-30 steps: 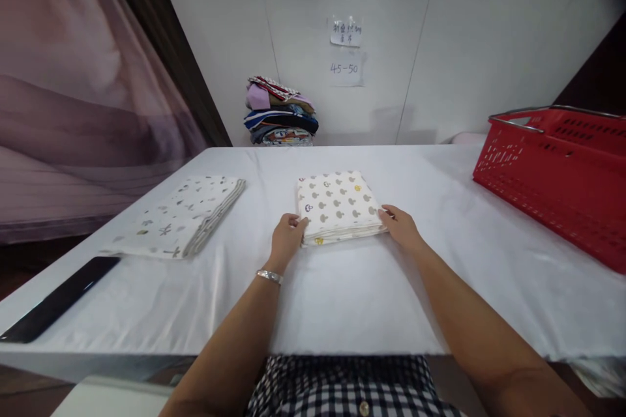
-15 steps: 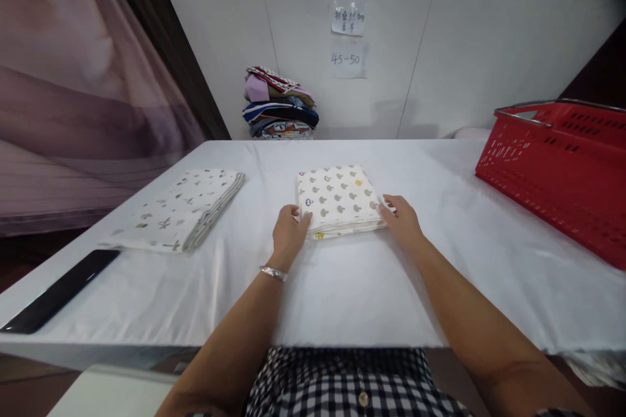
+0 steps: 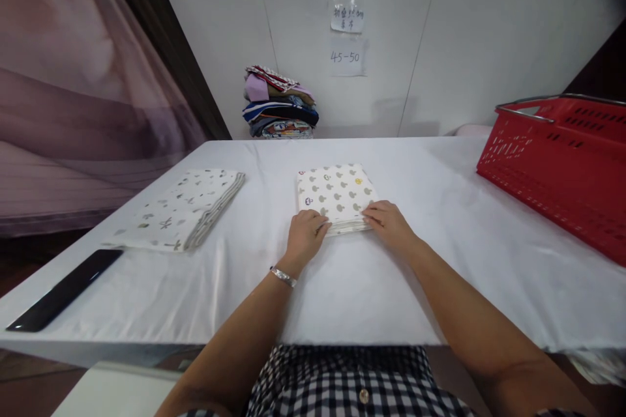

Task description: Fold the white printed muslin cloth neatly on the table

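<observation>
A white-covered table (image 3: 372,287) fills the frame, running from the person's checked shirt at the near edge back to a pale panelled wall. At the right end sits a red plastic basket (image 3: 552,169) with slotted walls and a grey metal handle along its rim; what it holds cannot be made out from this angle. On the left half of the table lies a folded white cloth (image 3: 183,208) printed with small grey and green motifs, well apart from the hands. Against the wall, beyond the far edge of the table, stands a pile of folded clothes (image 3: 280,104) in purple, navy, red and tan. Near the middle of the table rests a folded mushroom-print cloth (image 3: 335,192), cream with grey, purple and yellow caps, square to the person. Both hands lie on its near edge: the left hand (image 3: 304,234), a silver bracelet at the wrist, sits palm down on the near left corner, fingers lying close together and flat on the fabric; the right hand (image 3: 388,225) covers the near right corner, fingers likewise together and pressed onto the cloth, tips pointing inward toward the left hand. A black flat bar (image 3: 63,290) lies at the table's near left edge. Two paper notes (image 3: 346,36) are taped to the wall, the lower one reading 45-50.
</observation>
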A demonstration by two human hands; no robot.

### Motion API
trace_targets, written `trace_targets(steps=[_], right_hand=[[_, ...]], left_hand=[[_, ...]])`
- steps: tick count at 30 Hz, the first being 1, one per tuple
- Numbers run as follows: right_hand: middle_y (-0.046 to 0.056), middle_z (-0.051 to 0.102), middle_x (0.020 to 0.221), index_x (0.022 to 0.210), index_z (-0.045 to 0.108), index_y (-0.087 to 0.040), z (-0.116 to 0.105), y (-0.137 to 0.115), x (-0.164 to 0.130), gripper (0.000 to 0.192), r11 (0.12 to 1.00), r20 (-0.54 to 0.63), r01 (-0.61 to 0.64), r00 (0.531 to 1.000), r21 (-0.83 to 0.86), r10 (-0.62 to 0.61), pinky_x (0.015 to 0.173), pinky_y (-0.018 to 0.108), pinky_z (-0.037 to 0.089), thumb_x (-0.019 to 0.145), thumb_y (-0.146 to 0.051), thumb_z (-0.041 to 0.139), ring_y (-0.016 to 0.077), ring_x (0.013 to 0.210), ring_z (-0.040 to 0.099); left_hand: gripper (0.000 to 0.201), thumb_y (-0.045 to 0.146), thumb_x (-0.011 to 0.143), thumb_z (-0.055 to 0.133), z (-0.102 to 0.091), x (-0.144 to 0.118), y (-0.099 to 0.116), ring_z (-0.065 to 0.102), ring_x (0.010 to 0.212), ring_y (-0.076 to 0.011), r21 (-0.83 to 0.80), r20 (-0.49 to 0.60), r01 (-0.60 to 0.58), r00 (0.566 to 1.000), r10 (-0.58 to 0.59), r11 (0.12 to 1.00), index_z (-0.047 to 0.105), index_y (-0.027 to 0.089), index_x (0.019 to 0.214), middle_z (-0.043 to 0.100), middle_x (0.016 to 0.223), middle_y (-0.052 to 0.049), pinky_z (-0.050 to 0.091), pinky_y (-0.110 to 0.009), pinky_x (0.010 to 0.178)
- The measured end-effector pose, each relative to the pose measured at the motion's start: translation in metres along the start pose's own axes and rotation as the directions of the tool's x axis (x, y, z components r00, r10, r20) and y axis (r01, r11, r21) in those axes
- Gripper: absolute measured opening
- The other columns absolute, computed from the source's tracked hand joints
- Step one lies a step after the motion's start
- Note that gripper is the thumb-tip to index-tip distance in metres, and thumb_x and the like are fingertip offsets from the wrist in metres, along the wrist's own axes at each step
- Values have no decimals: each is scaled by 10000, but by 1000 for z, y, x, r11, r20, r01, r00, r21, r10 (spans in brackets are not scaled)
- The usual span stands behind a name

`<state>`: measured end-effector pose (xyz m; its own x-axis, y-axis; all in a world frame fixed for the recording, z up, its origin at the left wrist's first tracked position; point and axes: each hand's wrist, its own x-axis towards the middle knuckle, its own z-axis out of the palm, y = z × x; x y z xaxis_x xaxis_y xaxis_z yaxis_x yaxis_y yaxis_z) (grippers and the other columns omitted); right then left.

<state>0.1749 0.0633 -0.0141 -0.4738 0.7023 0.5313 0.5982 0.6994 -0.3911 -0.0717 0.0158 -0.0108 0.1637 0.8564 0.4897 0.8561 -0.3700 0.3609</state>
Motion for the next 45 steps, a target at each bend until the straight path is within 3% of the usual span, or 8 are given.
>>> trace_targets(steps=[4, 14, 22, 28, 35, 45], right_hand=[[44, 664, 970, 914, 684, -247, 1, -2, 1, 188, 1000, 37, -6, 999, -26, 7, 820, 403, 402, 877, -220, 502, 224, 919, 552], [48, 665, 938, 848, 663, -226, 7, -1, 0, 197, 1000, -19, -24, 1000, 9, 24, 818, 378, 392, 884, -203, 471, 209, 889, 549], [47, 670, 904, 810, 653, -222, 3, -3, 2, 206, 999, -16, -2, 1000, 37, 3, 806, 377, 398, 879, -193, 461, 206, 865, 556], [46, 677, 896, 837, 677, -239, 0, -5, 1, 191, 998, -21, 11, 1000, 57, -10, 806, 394, 415, 867, -226, 489, 213, 862, 576], [56, 666, 954, 956, 685, -256, 2, -1, 0, 174, 999, -6, 48, 999, 18, -48, 800, 405, 424, 840, -259, 555, 227, 897, 577], [49, 666, 923, 886, 689, -247, 4, -5, 1, 229, 999, 25, 23, 999, 26, -23, 805, 402, 410, 899, -253, 461, 215, 876, 568]], left_hand=[[153, 274, 865, 525, 0, 1, 2, 531, 873, -192, 23, 27, -1, 1000, 0, 1000, 670, 225, 874, 625, 859, -32, 381, -355, 778], [193, 255, 887, 475, 0, 2, 6, 520, 860, -182, 18, 48, 16, 999, -17, 1000, 652, 218, 818, 608, 844, -33, 366, -352, 782], [217, 232, 900, 438, 0, 2, 6, 502, 843, -185, 4, 2, -23, 1000, 23, 1000, 620, 197, 787, 595, 834, -43, 368, -348, 760], [206, 244, 893, 455, 1, 1, 6, 500, 824, -180, -1, 22, -33, 999, 33, 999, 624, 199, 783, 585, 811, -38, 371, -344, 753], [127, 273, 852, 548, 3, -1, 4, 509, 844, -183, 16, 22, -69, 997, 68, 998, 651, 238, 918, 592, 837, -29, 378, -338, 764], [208, 283, 903, 460, 4, 0, 5, 503, 850, -186, 20, 32, -60, 998, 59, 998, 661, 234, 882, 593, 852, -40, 376, -348, 765]])
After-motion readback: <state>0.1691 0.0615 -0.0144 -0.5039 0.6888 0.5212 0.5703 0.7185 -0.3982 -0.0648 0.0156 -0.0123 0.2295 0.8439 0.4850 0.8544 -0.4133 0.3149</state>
